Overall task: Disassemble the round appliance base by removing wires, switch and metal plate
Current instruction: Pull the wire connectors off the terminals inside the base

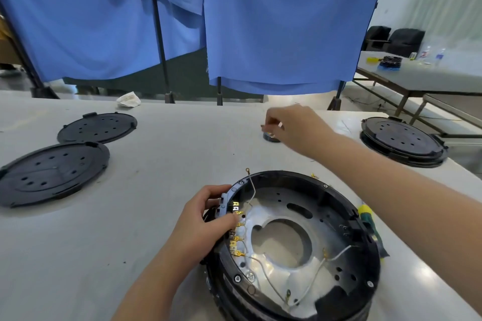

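Left hand [208,219] gripping rim of round black plastic appliance base [294,245], right hand [292,125] pinching small pale piece above small dark round container [271,137], no legible writing

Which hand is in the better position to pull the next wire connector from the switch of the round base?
The left hand. It already grips the round base at the rim beside the gold connectors. The right hand is far away, reaching over a small dark container.
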A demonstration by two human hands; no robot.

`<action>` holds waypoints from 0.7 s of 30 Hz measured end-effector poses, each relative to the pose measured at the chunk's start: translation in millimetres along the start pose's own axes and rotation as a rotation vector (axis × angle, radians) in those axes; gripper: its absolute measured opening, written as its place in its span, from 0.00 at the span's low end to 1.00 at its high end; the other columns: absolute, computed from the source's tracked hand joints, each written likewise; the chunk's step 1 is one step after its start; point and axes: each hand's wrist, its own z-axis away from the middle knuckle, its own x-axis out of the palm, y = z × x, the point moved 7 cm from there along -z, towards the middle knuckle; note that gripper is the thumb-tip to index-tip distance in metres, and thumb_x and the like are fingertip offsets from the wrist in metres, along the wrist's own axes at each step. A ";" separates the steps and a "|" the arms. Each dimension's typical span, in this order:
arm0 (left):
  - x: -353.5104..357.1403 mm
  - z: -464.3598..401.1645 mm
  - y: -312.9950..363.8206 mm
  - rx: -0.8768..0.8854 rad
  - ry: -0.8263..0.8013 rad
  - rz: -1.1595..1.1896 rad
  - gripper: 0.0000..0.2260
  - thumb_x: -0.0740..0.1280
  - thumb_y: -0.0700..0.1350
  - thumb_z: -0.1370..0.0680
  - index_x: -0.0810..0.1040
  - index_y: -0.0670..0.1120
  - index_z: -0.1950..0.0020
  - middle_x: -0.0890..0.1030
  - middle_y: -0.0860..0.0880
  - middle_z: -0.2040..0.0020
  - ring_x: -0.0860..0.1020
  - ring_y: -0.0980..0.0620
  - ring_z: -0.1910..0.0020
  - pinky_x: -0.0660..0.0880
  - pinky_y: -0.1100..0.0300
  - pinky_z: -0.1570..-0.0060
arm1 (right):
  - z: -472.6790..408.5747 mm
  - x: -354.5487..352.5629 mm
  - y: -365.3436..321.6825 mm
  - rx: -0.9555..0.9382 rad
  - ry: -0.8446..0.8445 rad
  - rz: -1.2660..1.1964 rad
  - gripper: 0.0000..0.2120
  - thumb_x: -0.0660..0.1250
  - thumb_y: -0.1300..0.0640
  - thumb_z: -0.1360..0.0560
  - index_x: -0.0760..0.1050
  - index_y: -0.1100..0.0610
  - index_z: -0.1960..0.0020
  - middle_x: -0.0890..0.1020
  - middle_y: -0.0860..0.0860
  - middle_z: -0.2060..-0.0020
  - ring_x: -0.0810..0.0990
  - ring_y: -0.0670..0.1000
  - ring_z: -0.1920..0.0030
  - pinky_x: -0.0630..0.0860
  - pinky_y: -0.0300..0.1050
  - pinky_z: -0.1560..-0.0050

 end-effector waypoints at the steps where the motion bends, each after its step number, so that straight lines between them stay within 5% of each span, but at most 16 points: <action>1: -0.1 0.1 -0.7 -0.004 -0.001 0.000 0.19 0.71 0.47 0.38 0.80 0.63 0.50 0.82 0.52 0.49 0.83 0.57 0.55 0.77 0.68 0.62 | 3.0 12.7 0.9 -0.007 -0.030 -0.002 0.10 0.67 0.50 0.23 0.78 0.56 0.55 0.80 0.50 0.62 0.76 0.52 0.60 0.67 0.43 0.61; 6: -0.4 -0.5 -2.1 -0.018 -0.003 -0.011 0.19 0.71 0.49 0.39 0.79 0.64 0.50 0.82 0.54 0.49 0.83 0.57 0.53 0.77 0.65 0.60 | 13.2 68.2 16.8 0.145 -0.285 -0.273 0.06 0.74 0.51 0.29 0.82 0.53 0.57 0.80 0.42 0.63 0.78 0.41 0.61 0.69 0.30 0.62; 8: -0.4 -1.0 -2.4 -0.020 -0.003 -0.013 0.20 0.71 0.50 0.40 0.79 0.64 0.49 0.82 0.53 0.49 0.83 0.57 0.53 0.77 0.65 0.60 | 11.9 75.8 22.3 0.190 -0.323 -0.350 0.06 0.75 0.51 0.29 0.83 0.53 0.57 0.83 0.44 0.60 0.80 0.41 0.58 0.73 0.32 0.58; 16: -0.4 -1.7 -4.1 -0.022 -0.012 -0.027 0.23 0.71 0.55 0.44 0.78 0.65 0.49 0.82 0.54 0.48 0.82 0.56 0.51 0.78 0.61 0.57 | 22.9 98.9 35.7 0.329 -0.575 -0.475 0.13 0.62 0.58 0.21 0.81 0.56 0.41 0.82 0.48 0.44 0.78 0.47 0.44 0.68 0.38 0.41; 19: -0.5 -2.4 -4.1 -0.026 -0.006 -0.027 0.21 0.72 0.52 0.41 0.79 0.65 0.49 0.82 0.52 0.47 0.82 0.55 0.51 0.78 0.61 0.57 | 25.6 97.3 34.1 0.332 -0.591 -0.509 0.14 0.59 0.60 0.20 0.79 0.55 0.39 0.81 0.48 0.42 0.78 0.44 0.45 0.68 0.31 0.46; 21: -0.6 -2.4 -3.8 -0.028 -0.005 -0.022 0.20 0.71 0.49 0.39 0.79 0.64 0.50 0.82 0.51 0.47 0.82 0.54 0.51 0.78 0.60 0.56 | 26.6 90.4 32.1 0.312 -0.531 -0.484 0.15 0.57 0.60 0.19 0.78 0.55 0.38 0.80 0.49 0.41 0.78 0.47 0.44 0.71 0.36 0.44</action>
